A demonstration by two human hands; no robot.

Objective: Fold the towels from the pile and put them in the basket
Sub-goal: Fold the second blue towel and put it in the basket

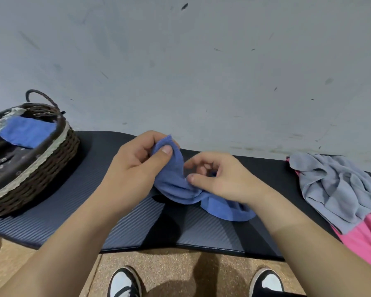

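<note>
The mat [73,202] is black with fine ribbing. On it, the held towel [176,181] is blue. At the mat's left end, the basket [51,168] is dark brown wicker with a pale trim band (its lining dark with small pale flowers), holding a brighter blue towel [26,131]. At the mat's right end lie a grey towel [338,189] and a pink towel [362,243]. Below the mat, the floor [180,266] is speckled tan.

- blue terry-cloth towel [176,181]: soft, matt nap
- dark brown woven wicker basket [41,168]: rough
- black ribbed foam mat [77,202]: matt
- speckled cork-like floor [176,266]: grainy
</note>
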